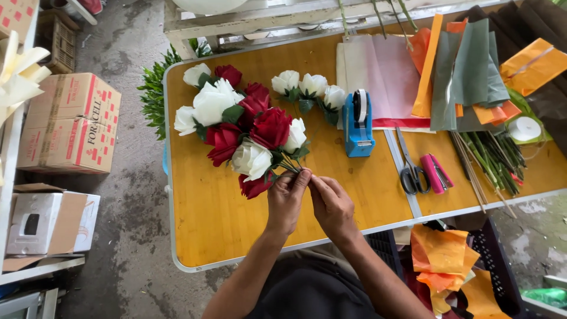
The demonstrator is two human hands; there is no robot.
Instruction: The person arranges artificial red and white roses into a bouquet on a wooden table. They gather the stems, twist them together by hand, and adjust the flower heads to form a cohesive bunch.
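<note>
On table edge: left hand (287, 198) and right hand (331, 204) pinch bouquet (248, 127) stems.

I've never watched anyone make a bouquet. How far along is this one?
A cluster of red and white roses is already gathered on the wooden table. Left hand and right hand pinch its stems together. Probably left: three white roses lie apart, and the wrapping paper, tape dispenser and scissors sit unused.
</note>
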